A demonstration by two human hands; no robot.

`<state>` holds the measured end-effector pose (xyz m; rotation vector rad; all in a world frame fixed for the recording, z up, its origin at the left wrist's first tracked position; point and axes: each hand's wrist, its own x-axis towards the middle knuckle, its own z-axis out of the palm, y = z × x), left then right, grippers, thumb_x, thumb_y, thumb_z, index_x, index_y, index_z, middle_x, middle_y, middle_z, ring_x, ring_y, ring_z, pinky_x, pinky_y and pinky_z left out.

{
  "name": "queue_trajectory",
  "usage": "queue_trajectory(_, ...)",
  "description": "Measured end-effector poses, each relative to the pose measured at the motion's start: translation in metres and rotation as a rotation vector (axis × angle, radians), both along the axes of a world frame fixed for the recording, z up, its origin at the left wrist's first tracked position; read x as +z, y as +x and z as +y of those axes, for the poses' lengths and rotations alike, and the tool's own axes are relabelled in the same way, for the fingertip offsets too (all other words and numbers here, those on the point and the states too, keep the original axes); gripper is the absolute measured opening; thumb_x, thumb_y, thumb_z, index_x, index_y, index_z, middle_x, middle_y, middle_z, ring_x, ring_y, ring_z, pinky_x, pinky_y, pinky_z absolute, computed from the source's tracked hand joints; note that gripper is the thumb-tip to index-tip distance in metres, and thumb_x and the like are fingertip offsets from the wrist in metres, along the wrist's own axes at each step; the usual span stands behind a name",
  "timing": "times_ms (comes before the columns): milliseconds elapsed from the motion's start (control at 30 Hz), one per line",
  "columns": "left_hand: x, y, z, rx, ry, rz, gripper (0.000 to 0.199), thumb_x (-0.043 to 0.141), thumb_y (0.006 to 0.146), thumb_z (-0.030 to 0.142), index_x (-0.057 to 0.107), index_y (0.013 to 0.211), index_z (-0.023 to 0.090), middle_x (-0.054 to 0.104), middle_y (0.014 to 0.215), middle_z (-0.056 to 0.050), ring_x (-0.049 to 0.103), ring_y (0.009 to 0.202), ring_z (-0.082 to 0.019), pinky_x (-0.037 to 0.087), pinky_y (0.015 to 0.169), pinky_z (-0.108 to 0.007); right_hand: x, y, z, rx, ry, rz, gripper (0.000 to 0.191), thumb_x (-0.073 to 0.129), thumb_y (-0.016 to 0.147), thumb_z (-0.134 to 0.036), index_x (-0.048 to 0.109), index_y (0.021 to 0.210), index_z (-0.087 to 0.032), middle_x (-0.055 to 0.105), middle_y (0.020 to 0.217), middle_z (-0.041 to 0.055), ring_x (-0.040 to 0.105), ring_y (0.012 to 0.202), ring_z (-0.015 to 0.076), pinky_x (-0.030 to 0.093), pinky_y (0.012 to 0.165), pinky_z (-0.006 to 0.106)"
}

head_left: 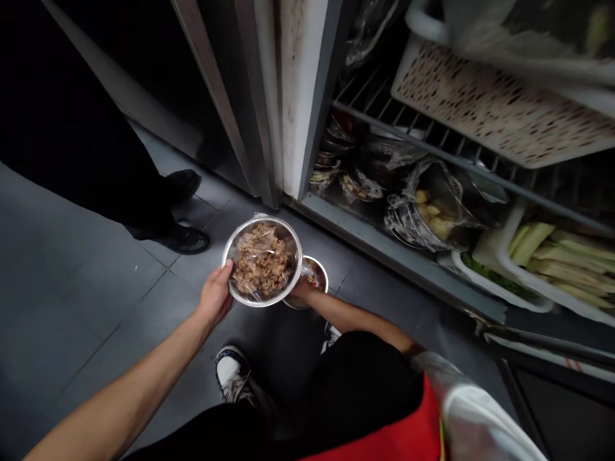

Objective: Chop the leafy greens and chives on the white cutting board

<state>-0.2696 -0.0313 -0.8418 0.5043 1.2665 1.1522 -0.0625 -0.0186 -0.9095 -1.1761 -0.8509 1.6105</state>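
Note:
My left hand (217,293) grips the left rim of a steel bowl (262,261), thumb on top. Brown crumbly food, like minced meat, fills this bowl under clear plastic wrap. Lower down and partly behind it is a second, smaller metal bowl (317,272) with small reddish bits inside. My right hand (302,291) is at the second bowl, close to the right side of the first. Its fingers are hidden behind the first bowl, so I cannot tell what they hold.
An open fridge (408,269) on the right holds wrapped bowls (432,211), a perforated white basket (480,102) on a wire shelf and a tray of long pale-green vegetables (567,256). Another person's dark shoes (185,238) stand at left on the tiled floor (120,307).

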Motion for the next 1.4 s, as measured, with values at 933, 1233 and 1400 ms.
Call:
queue_trajectory(933, 0.034, 0.091, 0.067, -0.164, 0.122, 0.027, 0.053, 0.070, 0.077, 0.062, 0.069, 0.107, 0.019, 0.074, 0.110, -0.009, 0.070, 0.099, -0.027, 0.058, 0.076, -0.034, 0.084, 0.089, -0.002, -0.234, -0.017, 0.384, 0.034, 0.084, 0.063, -0.029, 0.069, 0.091, -0.019, 0.075, 0.081, 0.0044, 0.073, 0.083, 0.0266, 0.063, 0.081, 0.046)
queue_trajectory(1233, 0.042, 0.056, 0.080, -0.219, 0.009, 0.116, 0.038, 0.071, 0.080, 0.044, 0.066, 0.105, 0.015, 0.074, 0.104, -0.012, 0.072, 0.079, -0.022, 0.058, 0.063, -0.031, 0.131, 0.117, 0.024, -0.468, 0.276, 0.296, 0.036, 0.075, 0.063, -0.024, 0.064, 0.097, -0.022, 0.074, 0.080, 0.0006, 0.073, 0.091, 0.0285, 0.062, 0.083, 0.053)
queue_trajectory(1400, 0.040, 0.035, 0.095, -0.117, -0.068, 0.181, 0.015, 0.067, 0.081, 0.030, 0.069, 0.091, 0.019, 0.075, 0.092, -0.005, 0.070, 0.076, -0.018, 0.058, 0.062, -0.026, 0.139, 0.135, -0.003, -0.585, 0.224, 0.267, 0.034, 0.069, 0.064, -0.029, 0.066, 0.096, -0.021, 0.075, 0.084, 0.0046, 0.070, 0.103, 0.0313, 0.061, 0.087, 0.050)
